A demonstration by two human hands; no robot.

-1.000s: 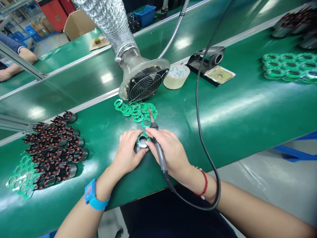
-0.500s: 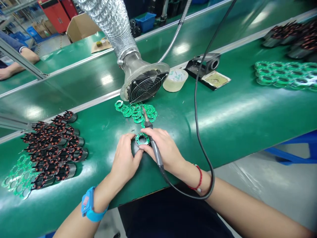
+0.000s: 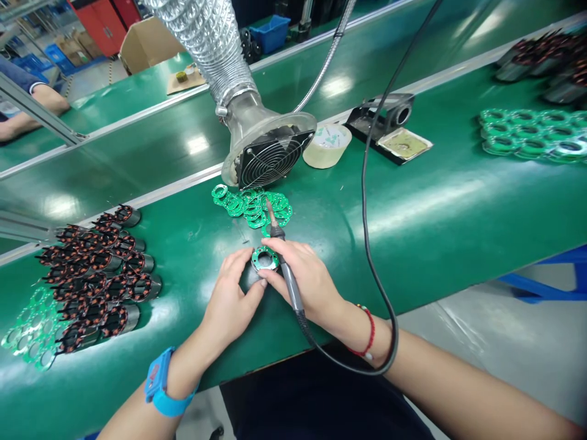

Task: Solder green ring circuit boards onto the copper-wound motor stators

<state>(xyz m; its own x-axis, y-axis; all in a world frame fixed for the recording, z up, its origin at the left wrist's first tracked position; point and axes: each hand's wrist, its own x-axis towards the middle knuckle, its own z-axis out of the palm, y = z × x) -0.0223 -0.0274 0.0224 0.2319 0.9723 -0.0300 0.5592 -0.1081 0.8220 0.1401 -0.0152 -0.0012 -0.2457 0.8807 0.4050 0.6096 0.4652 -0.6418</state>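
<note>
A motor stator (image 3: 251,277) stands upright on the green bench, topped by a ring-shaped green circuit board (image 3: 257,261). My left hand (image 3: 232,296) is closed around its left side, fingers behind and thumb in front. In my right hand (image 3: 309,278) lies a soldering iron (image 3: 290,282), its bare tip pointing away from me over loose green ring boards (image 3: 254,211). The thumb and index finger of that same hand also touch the right edge of the board on the stator. The stator's lower body is partly hidden by my hands.
A fume extractor hood (image 3: 270,153) hangs just beyond the loose boards. Behind it are a tape roll (image 3: 326,146) and a soldering iron stand (image 3: 389,128). Several stators (image 3: 103,281) stand left. The iron's black cable (image 3: 367,214) loops over my right wrist. Stacked boards (image 3: 532,131) lie right.
The view has shifted slightly. Both hands keep their hold around the stator, and the left thumb sits a little lower and farther from the board's edge. The soldering iron stays in my right hand.
</note>
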